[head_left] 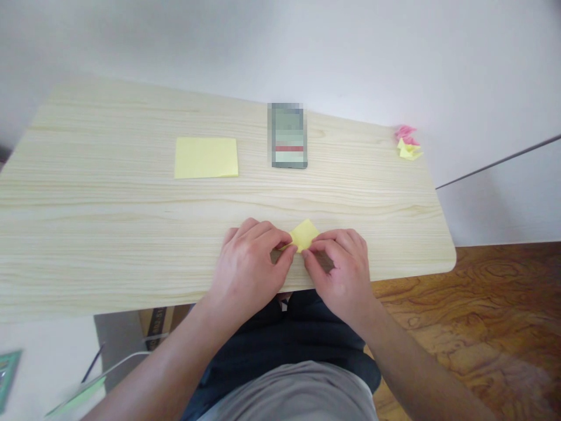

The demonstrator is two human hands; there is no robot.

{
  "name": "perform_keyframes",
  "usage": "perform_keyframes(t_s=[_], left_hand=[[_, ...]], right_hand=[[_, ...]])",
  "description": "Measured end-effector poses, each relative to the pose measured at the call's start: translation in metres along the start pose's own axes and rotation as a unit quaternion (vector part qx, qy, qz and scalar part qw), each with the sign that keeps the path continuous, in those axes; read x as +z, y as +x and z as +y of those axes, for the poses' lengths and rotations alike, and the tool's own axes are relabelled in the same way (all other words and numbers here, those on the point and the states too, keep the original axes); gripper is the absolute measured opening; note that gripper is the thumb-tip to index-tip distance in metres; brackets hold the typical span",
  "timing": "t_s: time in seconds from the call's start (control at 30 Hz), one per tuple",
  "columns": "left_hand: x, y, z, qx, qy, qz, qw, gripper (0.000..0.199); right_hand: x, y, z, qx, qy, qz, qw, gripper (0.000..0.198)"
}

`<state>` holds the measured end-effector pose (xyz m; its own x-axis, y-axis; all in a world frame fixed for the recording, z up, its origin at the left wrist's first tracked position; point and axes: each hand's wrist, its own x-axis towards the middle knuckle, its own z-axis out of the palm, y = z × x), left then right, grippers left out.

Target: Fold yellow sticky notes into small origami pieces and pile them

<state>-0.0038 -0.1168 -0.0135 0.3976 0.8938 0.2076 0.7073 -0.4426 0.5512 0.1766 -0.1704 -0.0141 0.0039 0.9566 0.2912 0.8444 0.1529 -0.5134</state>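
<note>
Pale wood-grain counter [109, 234] is carrying everything | left hand [252, 263] and right hand [342, 263] are both pinching | flat rectangular yellow paper pad [205, 158] is lying left rear | blurred, dark-edged rectangular device [289, 135] is lying right of it | small folded yellow paper [305, 235] is being gripped between both hands, near the front edge | crumpled yellow paper [408, 151] and crumpled pink paper [407, 135] are touching, right rear corner

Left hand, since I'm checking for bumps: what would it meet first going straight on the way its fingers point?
The left hand would first meet the small yellow paper, already at its fingertips; just beyond, apparently, the right hand, though depth is unclear.
</note>
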Motion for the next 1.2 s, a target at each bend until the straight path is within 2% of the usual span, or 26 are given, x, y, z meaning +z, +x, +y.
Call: perform_keyframes(t_s=[0.9, 1.07, 1.2], left_hand=[[-0.0012, -0.0005, 0.0009, -0.017, 0.006, -0.01, 1.0, 0.004], [-0.005, -0.0003, 0.0045, -0.038, 0.016, -0.028, 0.999, 0.009], [-0.007, -0.0006, 0.0047, -0.027, 0.019, -0.034, 0.999, 0.01]], right_hand=[[0.0014, -0.0005, -0.0018, 0.017, 0.002, 0.007, 1.0, 0.003], [0.0019, -0.0014, -0.0016, 0.005, -0.012, 0.008, 1.0, 0.01], [0.0027, -0.0022, -0.0003, 0.003, -0.011, 0.011, 1.0, 0.011]])
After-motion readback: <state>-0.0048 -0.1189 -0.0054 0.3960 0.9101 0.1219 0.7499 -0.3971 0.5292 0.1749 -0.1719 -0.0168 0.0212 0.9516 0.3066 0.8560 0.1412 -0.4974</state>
